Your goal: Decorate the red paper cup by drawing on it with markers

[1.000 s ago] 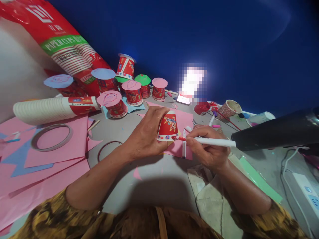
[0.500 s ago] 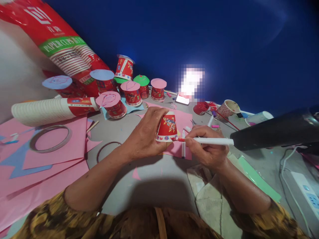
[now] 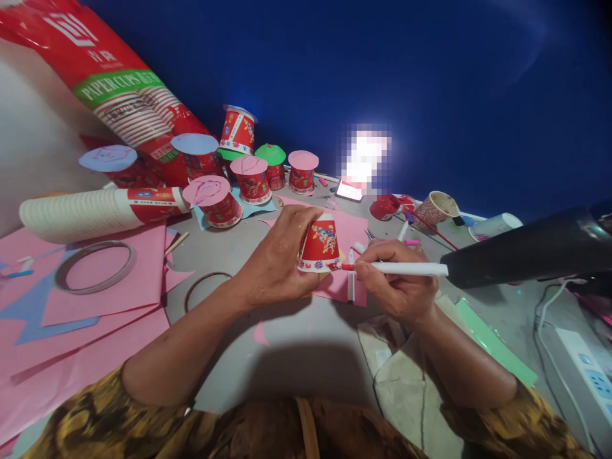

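Observation:
A red paper cup (image 3: 321, 242) with a white flowered band is held by my left hand (image 3: 282, 261), the fingers wrapped round its left side. My right hand (image 3: 399, 280) pinches a white marker (image 3: 415, 269) with a red tip, which touches the flowered band at the cup's lower right. Under both hands lies pink paper (image 3: 351, 233), with another white marker (image 3: 351, 287) on it. Behind my left hand stand several red cups with round paper tops, among them a pink-topped cup (image 3: 222, 209) and a green-topped one (image 3: 276, 177).
Stacked paper cups (image 3: 95, 213) lie at the left, near a tape roll (image 3: 62, 274) on pink sheets (image 3: 138, 280). A lit phone (image 3: 349, 190) leans at the back. On the right are a black cylinder (image 3: 521, 245), a green strip (image 3: 497, 344) and a power strip (image 3: 586, 363).

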Available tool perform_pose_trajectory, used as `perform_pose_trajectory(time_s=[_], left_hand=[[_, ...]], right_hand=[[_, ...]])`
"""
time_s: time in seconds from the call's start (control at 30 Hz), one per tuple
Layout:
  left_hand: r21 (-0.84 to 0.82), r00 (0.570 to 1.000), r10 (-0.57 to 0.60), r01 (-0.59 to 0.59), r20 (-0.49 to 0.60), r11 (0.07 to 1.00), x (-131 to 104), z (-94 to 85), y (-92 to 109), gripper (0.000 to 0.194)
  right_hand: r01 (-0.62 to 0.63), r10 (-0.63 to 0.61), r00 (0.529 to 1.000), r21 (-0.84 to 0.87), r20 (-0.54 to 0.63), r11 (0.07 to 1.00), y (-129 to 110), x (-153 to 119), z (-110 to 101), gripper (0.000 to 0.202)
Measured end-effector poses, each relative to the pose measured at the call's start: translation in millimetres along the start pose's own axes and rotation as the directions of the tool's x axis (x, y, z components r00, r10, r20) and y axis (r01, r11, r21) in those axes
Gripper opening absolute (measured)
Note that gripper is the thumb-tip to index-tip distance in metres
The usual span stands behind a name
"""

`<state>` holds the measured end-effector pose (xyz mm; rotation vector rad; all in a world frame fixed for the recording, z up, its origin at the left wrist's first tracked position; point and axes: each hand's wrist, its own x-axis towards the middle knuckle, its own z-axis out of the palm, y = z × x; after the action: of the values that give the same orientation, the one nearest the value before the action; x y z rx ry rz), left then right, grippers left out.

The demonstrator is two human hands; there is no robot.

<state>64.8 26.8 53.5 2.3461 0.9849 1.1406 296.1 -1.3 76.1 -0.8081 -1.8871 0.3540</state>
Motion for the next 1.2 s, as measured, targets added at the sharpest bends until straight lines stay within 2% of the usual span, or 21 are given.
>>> perform_pose_trajectory(time_s=[0.37, 0.6, 0.8, 1.0, 1.2], left_hand=[[0.002, 1.000, -0.021, 0.021, 0.005, 1.000, -1.0, 0.1, 1.2, 0.085], [0.006, 1.000, -0.018, 0.018, 0.018, 1.000, -0.6, -0.4, 1.7, 0.083], [0.019, 1.000, 0.000, 0.000, 0.014, 1.000, -0.7, 0.5, -0.6, 0.085], [0.022, 1.000, -0.014, 0.013, 0.025, 1.000, -0.9, 1.0, -0.5, 0.084], [-0.047, 0.998, -0.059, 0.060, 0.023, 0.997, 0.5, -1.8, 0.3, 0.082]], right_hand=[[-0.021, 0.022, 1.000, 0.037, -0.016, 0.999, 1.3, -1.3, -0.4, 0.013], [-0.006, 0.006, 1.000, -0.017, 0.011, 1.000, -1.9, 1.1, -0.4, 0.014], [-0.045, 0.046, 0.999, 0.039, -0.024, 0.998, -1.1, -0.3, 0.4, 0.013], [-0.013, 0.013, 1.000, 0.002, 0.006, 1.000, -1.6, 2.1, -0.2, 0.014], [-0.088, 0.089, 0.987, 0.010, -0.136, 0.996, 0.4, -0.5, -2.1, 0.012]])
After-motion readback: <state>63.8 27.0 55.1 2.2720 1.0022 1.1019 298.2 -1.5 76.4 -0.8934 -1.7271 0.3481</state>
